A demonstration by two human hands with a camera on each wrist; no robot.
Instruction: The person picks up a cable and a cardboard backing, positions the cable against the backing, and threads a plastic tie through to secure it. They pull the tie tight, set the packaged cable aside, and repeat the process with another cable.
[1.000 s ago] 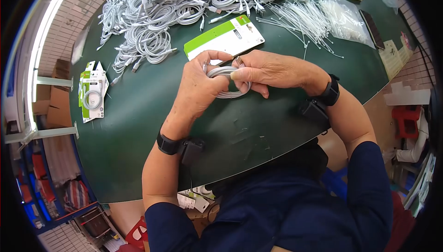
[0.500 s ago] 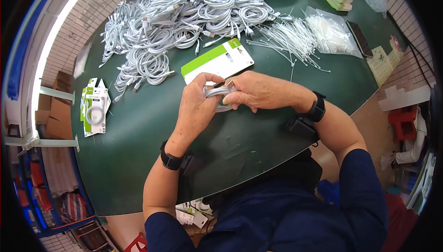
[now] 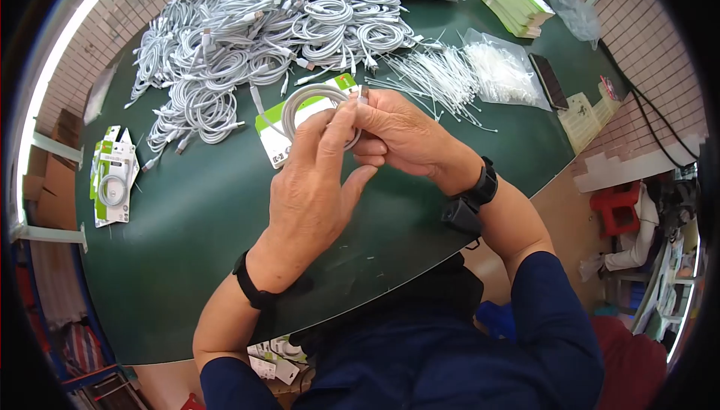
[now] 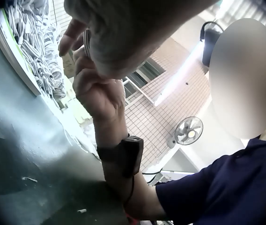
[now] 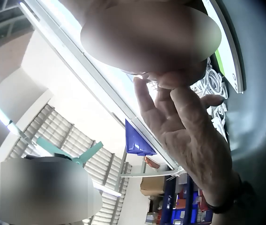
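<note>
A grey-white coiled USB cable (image 3: 292, 102) is held up in front of the chest, its loops facing the head view. My right hand (image 3: 412, 136) grips the coil's right side, thumb beside a metal plug (image 3: 363, 93). My left hand (image 3: 311, 192) lies across the lower coil, back of the hand up. Its fingers reach toward the right thumb and touch the loops, while its own thumb stands apart. A loose cable end with a white connector (image 3: 256, 99) sticks out at left. Behind the coil, a green and white package card (image 3: 274, 147) lies partly hidden.
A large heap of coiled cables (image 3: 217, 57) covers the back of the green table (image 3: 180, 260). White cable ties (image 3: 442, 76), a plastic bag (image 3: 504, 72), a dark phone (image 3: 549, 81) and stacked cards (image 3: 517, 5) lie at right. Packed cards (image 3: 112, 177) sit at left.
The coil has turned so its loops face the head view, and one cable end now sticks out left. My left hand has rolled over, its thumb coming away from the coil.
</note>
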